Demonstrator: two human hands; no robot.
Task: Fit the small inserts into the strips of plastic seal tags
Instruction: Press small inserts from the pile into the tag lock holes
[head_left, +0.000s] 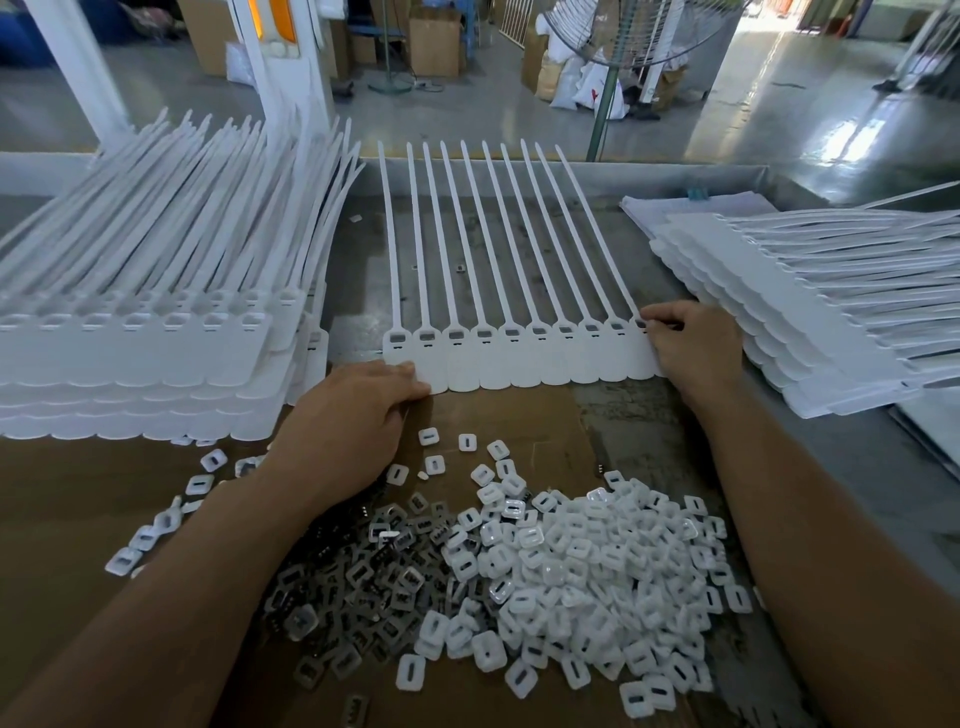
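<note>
A white strip of seal tags (519, 358) lies flat in the middle of the table, its long tails pointing away from me. Grey metal inserts sit in the heads along the strip. My left hand (348, 421) rests palm down with its fingertips on the strip's near-left corner. My right hand (691, 345) pinches the strip's right end, fingertips at the last head. In front of me lies a heap of white plastic inserts (582, 571), with a heap of grey metal inserts (363, 577) to its left.
A tall stack of tag strips (156, 332) stands at the left and another fanned stack (810, 312) at the right. Brown cardboard (78, 519) covers the near table. A standing fan (623, 36) and boxes are on the floor beyond the far table edge.
</note>
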